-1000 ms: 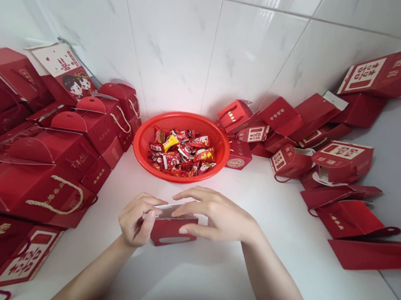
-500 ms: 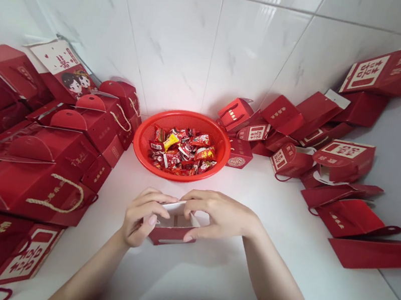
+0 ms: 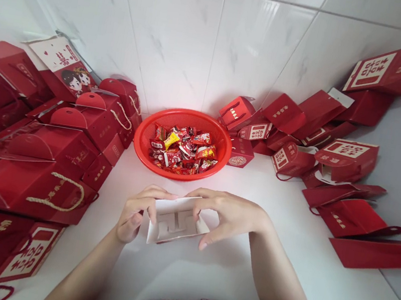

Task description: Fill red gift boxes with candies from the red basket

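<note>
A small gift box with a pale inside is tilted so that its open top faces me, and the folded flaps of its bottom show. Gripping its left wall is my left hand, with the thumb outside and a finger over the rim. My right hand holds the far right side, its index finger curled in over the rim and its thumb near the front right corner. Some of the right fingers are hidden behind the far wall. Just beyond the hands sits a red plastic basket of wrapped candies.
Red gift boxes with rope handles are stacked along the left. More red boxes lie piled at the back right, and several partly folded ones lie along the right. A tiled wall closes off the back of the white table.
The gift box has tipped toward me, so more of its inside shows and its red front is mostly out of sight. My right thumb has moved off the front face to the right.
</note>
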A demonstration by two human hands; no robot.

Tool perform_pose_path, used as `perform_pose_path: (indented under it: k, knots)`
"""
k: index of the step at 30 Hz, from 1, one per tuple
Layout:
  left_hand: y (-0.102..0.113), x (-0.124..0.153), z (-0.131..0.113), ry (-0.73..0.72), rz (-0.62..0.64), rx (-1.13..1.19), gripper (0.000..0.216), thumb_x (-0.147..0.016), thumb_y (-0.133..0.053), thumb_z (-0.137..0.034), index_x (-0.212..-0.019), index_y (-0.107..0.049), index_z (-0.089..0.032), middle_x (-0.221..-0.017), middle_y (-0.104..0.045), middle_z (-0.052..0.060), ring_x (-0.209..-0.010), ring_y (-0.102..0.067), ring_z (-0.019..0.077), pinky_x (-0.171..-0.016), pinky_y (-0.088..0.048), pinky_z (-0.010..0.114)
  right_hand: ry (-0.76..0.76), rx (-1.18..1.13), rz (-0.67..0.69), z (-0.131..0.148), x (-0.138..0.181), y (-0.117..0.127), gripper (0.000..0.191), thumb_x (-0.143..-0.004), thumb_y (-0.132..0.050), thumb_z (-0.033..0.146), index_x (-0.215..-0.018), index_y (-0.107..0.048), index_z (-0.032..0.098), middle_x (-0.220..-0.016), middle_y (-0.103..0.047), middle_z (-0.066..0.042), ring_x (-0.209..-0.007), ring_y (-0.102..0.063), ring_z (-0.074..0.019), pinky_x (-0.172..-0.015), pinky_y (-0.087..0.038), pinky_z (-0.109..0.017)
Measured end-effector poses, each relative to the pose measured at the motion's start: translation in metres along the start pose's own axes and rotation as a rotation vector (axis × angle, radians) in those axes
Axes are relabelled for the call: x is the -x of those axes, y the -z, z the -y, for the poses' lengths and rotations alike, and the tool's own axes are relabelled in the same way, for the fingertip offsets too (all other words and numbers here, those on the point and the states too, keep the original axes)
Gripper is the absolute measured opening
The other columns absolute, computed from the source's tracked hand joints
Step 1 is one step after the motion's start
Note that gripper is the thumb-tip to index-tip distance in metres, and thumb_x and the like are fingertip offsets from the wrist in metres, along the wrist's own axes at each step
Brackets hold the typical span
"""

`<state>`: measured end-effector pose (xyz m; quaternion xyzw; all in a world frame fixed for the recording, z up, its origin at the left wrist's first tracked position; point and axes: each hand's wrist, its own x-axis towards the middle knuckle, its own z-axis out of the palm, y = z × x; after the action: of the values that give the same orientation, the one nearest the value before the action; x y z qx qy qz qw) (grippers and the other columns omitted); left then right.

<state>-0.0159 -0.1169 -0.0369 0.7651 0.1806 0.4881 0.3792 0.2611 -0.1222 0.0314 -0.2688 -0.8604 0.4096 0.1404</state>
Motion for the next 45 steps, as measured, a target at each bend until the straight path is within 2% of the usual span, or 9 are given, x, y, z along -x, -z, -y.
perform_pose_path:
  k: [5,10,14,18,21,27,34,40,45]
  knots:
    - [0.003,-0.004,-0.003,-0.044,0.007,-0.071,0.057,-0.096,-0.044,-0.055,-0.053,-0.050,-0.019,-0.110,-0.074,0.017,-0.093,-0.065,0.0292,-0.078,-0.050,0.044,-0.009,-0.007,0.013,0.000,0.005,0.006,0.036,-0.069,-0.088,0.040,-0.089,-0.064,0.022,-0.131,-0.058,-0.003,-0.115,-0.059,-0.0231,-0.098,-0.046,-0.035]
    - [0.003,-0.006,-0.007,-0.084,0.038,-0.108,0.053,-0.095,-0.049,-0.051,-0.054,-0.047,-0.018,-0.114,-0.073,0.017,-0.094,-0.067,0.0282,-0.079,-0.050,0.043,0.009,-0.029,-0.013,-0.002,0.005,0.006,0.031,-0.074,-0.085,0.039,-0.083,-0.062,0.021,-0.126,-0.062,-0.003,-0.116,-0.059,-0.0219,-0.096,-0.045,-0.032]
    - [0.002,-0.005,-0.005,-0.163,0.069,-0.157,0.053,-0.087,-0.054,-0.066,-0.063,-0.048,-0.018,-0.117,-0.071,0.022,-0.099,-0.068,0.0319,-0.079,-0.052,0.044,-0.017,-0.022,-0.037,-0.004,0.005,0.004,0.031,-0.075,-0.084,0.040,-0.082,-0.061,0.021,-0.118,-0.065,-0.002,-0.109,-0.061,-0.0216,-0.093,-0.046,-0.032]
    - [0.001,-0.003,-0.004,-0.224,0.115,-0.238,0.059,-0.068,-0.070,-0.075,-0.073,-0.051,-0.019,-0.119,-0.069,0.023,-0.103,-0.068,0.0350,-0.083,-0.053,0.046,-0.028,-0.040,-0.057,-0.006,0.006,0.004,0.031,-0.075,-0.084,0.040,-0.082,-0.061,0.020,-0.126,-0.063,-0.003,-0.113,-0.059,-0.0225,-0.097,-0.045,-0.034]
    - [0.002,-0.003,-0.002,-0.216,0.117,-0.246,0.061,-0.060,-0.077,-0.072,-0.073,-0.050,-0.019,-0.116,-0.070,0.023,-0.104,-0.067,0.0357,-0.084,-0.053,0.046,-0.044,-0.057,-0.041,-0.005,0.007,0.005,0.030,-0.074,-0.084,0.040,-0.084,-0.062,0.021,-0.129,-0.060,-0.003,-0.116,-0.057,-0.0231,-0.098,-0.044,-0.035]
    - [0.007,-0.003,0.006,-0.195,0.113,-0.138,0.064,-0.060,-0.076,-0.076,-0.069,-0.046,-0.020,-0.113,-0.072,0.024,-0.102,-0.069,0.0359,-0.084,-0.053,0.046,-0.059,-0.082,0.017,-0.004,0.009,0.007,0.030,-0.075,-0.083,0.040,-0.086,-0.063,0.021,-0.126,-0.059,-0.003,-0.114,-0.057,-0.0219,-0.096,-0.045,-0.033]
    - [0.007,-0.003,0.007,-0.117,0.060,-0.089,0.060,-0.058,-0.082,-0.067,-0.063,-0.047,-0.018,-0.106,-0.074,0.023,-0.094,-0.071,0.0327,-0.078,-0.055,0.042,-0.029,-0.092,0.084,0.000,0.013,0.007,0.028,-0.076,-0.082,0.037,-0.086,-0.062,0.020,-0.125,-0.059,-0.004,-0.110,-0.058,-0.0221,-0.093,-0.046,-0.033]
    - [0.002,-0.005,0.002,-0.105,0.040,-0.085,0.060,-0.060,-0.081,-0.067,-0.059,-0.047,-0.018,-0.102,-0.075,0.023,-0.090,-0.070,0.0307,-0.076,-0.055,0.041,-0.011,-0.083,0.112,0.005,0.019,0.006,0.025,-0.077,-0.082,0.034,-0.088,-0.063,0.021,-0.132,-0.056,-0.003,-0.119,-0.056,-0.0223,-0.097,-0.044,-0.032]
    - [0.001,-0.005,0.001,-0.091,0.045,-0.078,0.061,-0.058,-0.081,-0.068,-0.058,-0.047,-0.017,-0.101,-0.075,0.023,-0.089,-0.070,0.0307,-0.075,-0.055,0.041,-0.038,-0.072,0.117,0.005,0.020,0.006,0.028,-0.076,-0.083,0.035,-0.094,-0.066,0.022,-0.131,-0.056,-0.003,-0.116,-0.057,-0.0228,-0.098,-0.045,-0.033]
